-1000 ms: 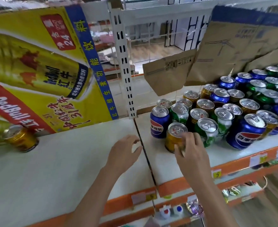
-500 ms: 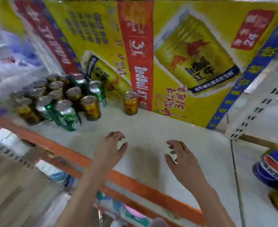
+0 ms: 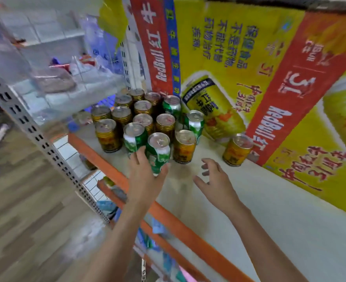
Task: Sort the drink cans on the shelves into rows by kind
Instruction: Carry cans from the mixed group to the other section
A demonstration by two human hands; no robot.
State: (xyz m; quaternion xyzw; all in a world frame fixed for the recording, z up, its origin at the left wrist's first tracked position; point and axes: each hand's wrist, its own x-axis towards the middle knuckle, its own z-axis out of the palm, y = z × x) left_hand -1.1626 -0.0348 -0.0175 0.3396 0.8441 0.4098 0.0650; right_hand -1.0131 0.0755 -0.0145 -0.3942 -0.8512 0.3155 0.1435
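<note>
A cluster of cans stands at the left end of the white shelf [image 3: 259, 202]: several gold cans [image 3: 108, 135] mixed with green cans [image 3: 134, 137]. My left hand [image 3: 145, 176] wraps around the front green can [image 3: 158, 153], thumb on its right side. Another gold can [image 3: 184, 146] stands just right of it, and a lone gold can [image 3: 237, 149] stands apart against the yellow poster. My right hand [image 3: 213, 180] hovers over the bare shelf with fingers spread, holding nothing.
A yellow and red poster [image 3: 269, 78] backs the shelf. An orange rail [image 3: 168, 218] edges its front. A perforated grey upright [image 3: 43, 143] stands at the left, with a wood floor [image 3: 25, 220] below. Lower shelves hold packaged goods [image 3: 157, 228].
The view has swung left from the blue and mixed cans to this cluster. My right hand left the gold can it held. My left hand reached forward and closed on the green can.
</note>
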